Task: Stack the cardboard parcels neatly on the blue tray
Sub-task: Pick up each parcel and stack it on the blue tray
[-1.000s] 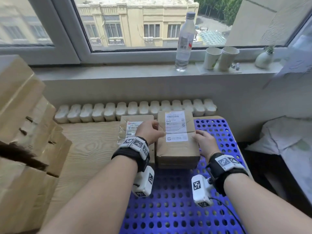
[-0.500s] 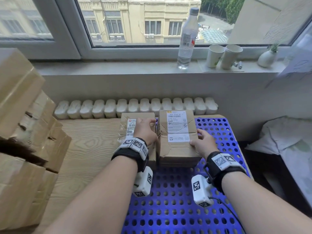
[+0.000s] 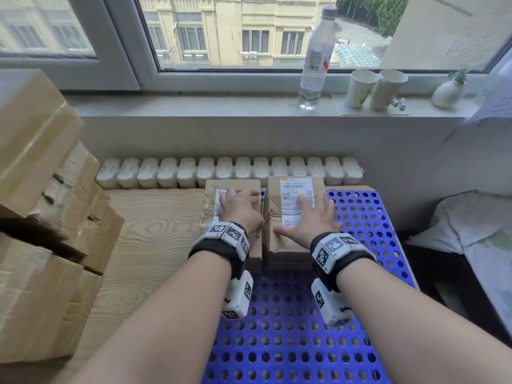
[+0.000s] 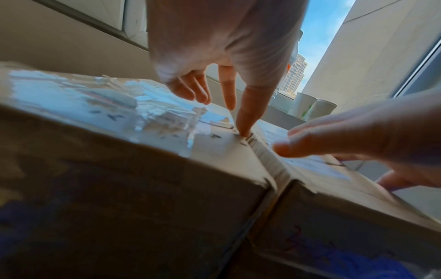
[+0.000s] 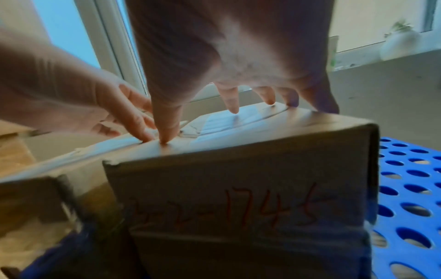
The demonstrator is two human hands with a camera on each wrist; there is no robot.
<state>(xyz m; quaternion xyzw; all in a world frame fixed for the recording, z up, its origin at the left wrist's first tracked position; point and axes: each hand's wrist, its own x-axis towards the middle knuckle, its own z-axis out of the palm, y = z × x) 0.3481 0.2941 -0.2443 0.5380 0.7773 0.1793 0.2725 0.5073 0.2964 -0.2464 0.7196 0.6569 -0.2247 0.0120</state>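
Observation:
Two cardboard parcels stand side by side at the far end of the blue perforated tray (image 3: 291, 342). The left parcel (image 3: 210, 214) has a torn, taped label and sits at the tray's left edge. The right parcel (image 3: 279, 245) carries a white shipping label and red handwriting on its near face (image 5: 238, 198). My left hand (image 3: 241, 203) rests flat on top of the left parcel (image 4: 119, 132), fingers straight. My right hand (image 3: 307, 212) lies spread on the right parcel's label, fingertips (image 5: 232, 107) touching the top. The tray under the parcels is hidden.
A tall pile of cardboard boxes (image 3: 41, 189) fills the left side on the wooden table (image 3: 155, 231). A white radiator (image 3: 230, 173) runs behind the parcels. The windowsill holds a water bottle (image 3: 315, 56), two paper cups (image 3: 374, 90) and a small vase (image 3: 446, 92). White bedding (image 3: 471, 225) lies to the right.
My right hand has moved from the right parcel's side onto its top. My left hand has shifted from the right parcel onto the left one. The gap between the parcels has narrowed.

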